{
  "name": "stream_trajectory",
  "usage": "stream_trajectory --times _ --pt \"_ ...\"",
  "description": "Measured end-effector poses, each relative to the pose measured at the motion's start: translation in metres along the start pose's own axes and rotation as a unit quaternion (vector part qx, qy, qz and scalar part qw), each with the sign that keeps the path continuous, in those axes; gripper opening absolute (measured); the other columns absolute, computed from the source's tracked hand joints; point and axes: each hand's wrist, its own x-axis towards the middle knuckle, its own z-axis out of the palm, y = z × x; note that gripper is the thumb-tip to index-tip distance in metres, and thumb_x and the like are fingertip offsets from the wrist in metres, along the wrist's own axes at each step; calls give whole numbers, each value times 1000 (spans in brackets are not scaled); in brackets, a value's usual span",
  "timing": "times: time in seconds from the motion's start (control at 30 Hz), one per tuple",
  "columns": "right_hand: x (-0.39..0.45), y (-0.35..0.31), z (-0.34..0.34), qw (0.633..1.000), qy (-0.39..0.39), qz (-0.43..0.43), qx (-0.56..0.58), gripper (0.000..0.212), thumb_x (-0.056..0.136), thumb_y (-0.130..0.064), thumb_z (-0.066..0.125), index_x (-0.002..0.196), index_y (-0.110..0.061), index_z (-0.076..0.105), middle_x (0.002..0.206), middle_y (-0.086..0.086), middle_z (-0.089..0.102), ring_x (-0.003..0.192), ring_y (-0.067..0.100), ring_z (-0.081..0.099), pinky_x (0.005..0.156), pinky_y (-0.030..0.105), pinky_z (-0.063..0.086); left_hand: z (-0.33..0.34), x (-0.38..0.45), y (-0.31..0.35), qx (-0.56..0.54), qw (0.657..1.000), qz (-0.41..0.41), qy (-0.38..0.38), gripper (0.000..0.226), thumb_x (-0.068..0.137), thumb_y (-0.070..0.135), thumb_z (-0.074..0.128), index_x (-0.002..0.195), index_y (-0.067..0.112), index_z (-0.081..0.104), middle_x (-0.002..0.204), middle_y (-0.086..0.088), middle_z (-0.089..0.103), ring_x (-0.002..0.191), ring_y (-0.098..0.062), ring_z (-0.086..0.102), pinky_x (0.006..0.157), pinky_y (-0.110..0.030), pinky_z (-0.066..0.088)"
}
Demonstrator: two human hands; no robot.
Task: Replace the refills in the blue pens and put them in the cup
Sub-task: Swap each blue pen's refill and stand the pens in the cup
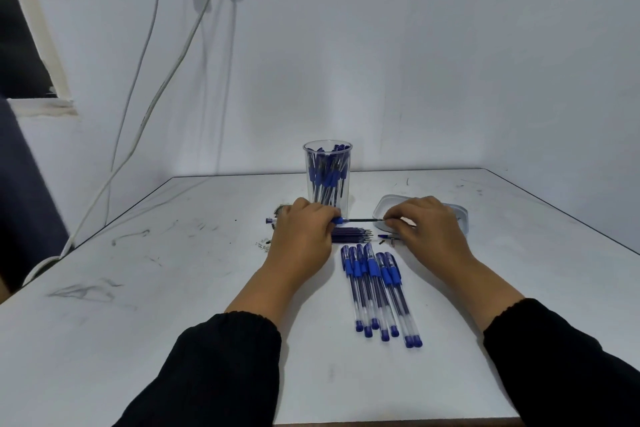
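Refill axis runs left-right between our hands.
Left hand (304, 229) grips the blue plastic pen barrel (337, 220); right hand (424, 224) pinches the thin dark refill (365, 219) at its right end.

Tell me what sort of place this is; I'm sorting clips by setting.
Probably a plain workroom: a bare, scuffed white table set in a corner, cables hanging down a bare wall, and a cup of blue pens.

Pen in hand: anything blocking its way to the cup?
Nothing visible. The left hand grips the blue-gripped clear pen directly in front of the clear plastic cup; the right hand pinches its dark refill.
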Motion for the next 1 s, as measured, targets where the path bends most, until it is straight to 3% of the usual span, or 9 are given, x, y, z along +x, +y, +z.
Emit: stream_trajectory --times 0.23,0.33,0.67,1.0 --pt "5 25 -8 991 1 134 -20 10 90 -23 64 89 -25 74 96 -5 67 100 21 51 79 31 26 -8 4 -24 64 996 -66 15 30 92 10 48 115 22 61 110 5 63 108 -20 44 91 -33 22" --pt "11 22 -3 985 -9 167 -38 11 89 -26 64 89 -29 75 102 -5 65 107 23 49 84 33 28 -9 6 -30 67 990 -111 48 34 91 4 46 115 22 61 108 5 64 107 -21 44 88 -32 22" --pt "36 -3 24 975 -120 154 -102 12 89 -38 62 91 -38 73 117 -10 54 119 19 36 91 34 24 -7 9 -32 61 987 -136 55 34 91 4 44 115 22 61 106 5 64 106 -22 44 87 -33 23" --pt "34 -9 28 975 -146 140 -91 13 89 -37 63 95 -39 74 120 -9 54 119 19 35 92 35 22 -7 9 -28 66 989 -124 44 35 92 5 44 117 23 60 108 5 63 107 -20 43 85 -32 22"
